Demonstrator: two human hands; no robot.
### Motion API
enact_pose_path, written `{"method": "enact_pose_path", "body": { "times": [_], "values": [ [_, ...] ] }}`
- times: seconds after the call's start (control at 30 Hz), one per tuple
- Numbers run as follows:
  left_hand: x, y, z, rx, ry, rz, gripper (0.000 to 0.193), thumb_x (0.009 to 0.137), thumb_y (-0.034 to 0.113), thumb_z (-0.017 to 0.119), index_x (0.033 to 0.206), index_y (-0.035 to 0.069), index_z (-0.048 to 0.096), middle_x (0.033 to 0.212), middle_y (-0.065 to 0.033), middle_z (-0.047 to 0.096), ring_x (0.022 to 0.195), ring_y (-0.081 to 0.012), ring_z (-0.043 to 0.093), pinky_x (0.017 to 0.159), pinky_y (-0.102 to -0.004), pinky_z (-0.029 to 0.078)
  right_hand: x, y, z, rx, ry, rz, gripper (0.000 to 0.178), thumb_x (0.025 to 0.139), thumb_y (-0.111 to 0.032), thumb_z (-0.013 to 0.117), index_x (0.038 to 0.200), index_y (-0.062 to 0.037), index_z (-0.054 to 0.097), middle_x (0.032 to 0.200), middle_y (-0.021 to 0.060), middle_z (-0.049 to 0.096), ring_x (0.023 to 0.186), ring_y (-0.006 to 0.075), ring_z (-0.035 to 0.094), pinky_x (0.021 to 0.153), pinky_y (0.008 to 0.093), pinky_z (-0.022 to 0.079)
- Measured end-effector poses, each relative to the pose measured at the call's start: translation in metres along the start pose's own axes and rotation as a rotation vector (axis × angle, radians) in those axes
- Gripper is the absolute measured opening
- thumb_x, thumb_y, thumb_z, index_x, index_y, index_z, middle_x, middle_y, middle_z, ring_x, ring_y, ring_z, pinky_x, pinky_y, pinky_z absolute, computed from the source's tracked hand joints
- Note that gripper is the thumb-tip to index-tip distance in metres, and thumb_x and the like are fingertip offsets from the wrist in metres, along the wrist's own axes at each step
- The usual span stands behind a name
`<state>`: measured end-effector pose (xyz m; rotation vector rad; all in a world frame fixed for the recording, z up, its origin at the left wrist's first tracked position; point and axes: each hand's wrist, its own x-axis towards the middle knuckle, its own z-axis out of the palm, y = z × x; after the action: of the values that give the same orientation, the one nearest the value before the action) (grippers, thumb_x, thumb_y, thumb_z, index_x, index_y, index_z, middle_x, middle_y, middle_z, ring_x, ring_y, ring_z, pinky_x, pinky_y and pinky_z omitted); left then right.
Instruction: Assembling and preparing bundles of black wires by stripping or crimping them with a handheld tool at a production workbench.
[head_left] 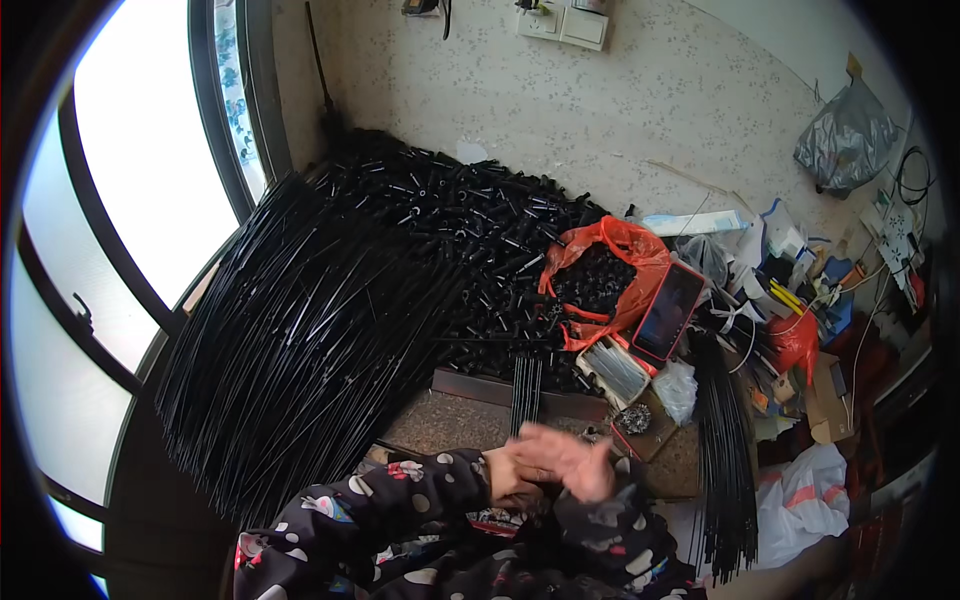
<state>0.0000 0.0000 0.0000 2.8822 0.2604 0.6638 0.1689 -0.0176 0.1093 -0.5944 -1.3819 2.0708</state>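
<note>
Several thin black rods (526, 385), side by side, laid across a dark bar (468, 386), near ends close to the left hand (512, 482) and right hand (587, 470). Best, at a guess, to line these rods up flat and even, and to push gently, not bend. On the left, fingers bent and partly hidden; no way to tell about any grip. On the right, fingers almost straight, a little spread, blurry, over the other hand and touching or nearly so; nothing clearly held. In front of the bar, brown speckled worktop (440, 420). Behind, a big heap of short black tubes (480, 220). Far left, a huge bunch of long rods (300, 330). To the right, a red bag (650, 258) of small dark bits, a phone (668, 312), and one more bunch of black rods (725, 460).
</note>
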Motion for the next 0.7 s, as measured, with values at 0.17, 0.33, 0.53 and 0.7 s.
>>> {"method": "enact_pose_path", "body": {
  "times": [0.17, 0.33, 0.53, 0.7],
  "values": [
    [0.005, 0.003, 0.004, -0.31, 0.15, -0.102, 0.046, 0.08, 0.029, 0.059, 0.121, 0.01, 0.049, 0.106, -0.013, 0.058, 0.106, -0.0293, 0.052, 0.096, -0.0428, 0.036, -0.03, 0.01, 0.003, -0.365, -0.009, -0.093, 0.051, 0.084, -0.037, 0.049, 0.116, 0.0027, 0.051, 0.111, 0.016, 0.058, 0.102, 0.0211, 0.056, 0.089, 0.0299, 0.04],
    [0.014, 0.018, -0.023, -0.484, 0.218, -0.231, 0.042, 0.079, 0.027, 0.061, 0.115, 0.007, 0.053, 0.093, -0.0146, 0.062, 0.095, -0.0326, 0.056, 0.09, -0.0412, 0.041, -0.03, -0.006, 0.02, -0.709, 0.165, -0.29, 0.034, 0.079, 0.001, 0.06, 0.113, -0.0001, 0.056, 0.096, 0.0107, 0.065, 0.091, 0.0181, 0.061, 0.082, 0.0257, 0.045],
    [0.016, 0.008, -0.035, -0.464, 0.217, -0.157, 0.047, 0.077, 0.024, 0.066, 0.118, 0.006, 0.051, 0.082, -0.0153, 0.063, 0.084, -0.0312, 0.061, 0.082, -0.0359, 0.046, -0.025, -0.063, 0.022, -0.607, 0.009, -0.342, 0.041, 0.08, -0.007, 0.062, 0.119, 0.0004, 0.05, 0.105, 0.0136, 0.061, 0.101, 0.0195, 0.057, 0.087, 0.0288, 0.044],
    [0.062, 0.048, -0.134, -0.826, 0.363, -0.245, 0.032, 0.079, 0.017, 0.065, 0.106, 0.003, 0.06, 0.083, -0.0131, 0.065, 0.076, -0.0236, 0.064, 0.071, -0.0284, 0.05, 0.006, -0.074, 0.013, -0.417, -0.115, -0.417, 0.05, 0.08, -0.019, 0.064, 0.122, 0.0018, 0.045, 0.109, 0.0149, 0.059, 0.105, 0.0203, 0.055, 0.088, 0.0304, 0.044]
  ]
}}
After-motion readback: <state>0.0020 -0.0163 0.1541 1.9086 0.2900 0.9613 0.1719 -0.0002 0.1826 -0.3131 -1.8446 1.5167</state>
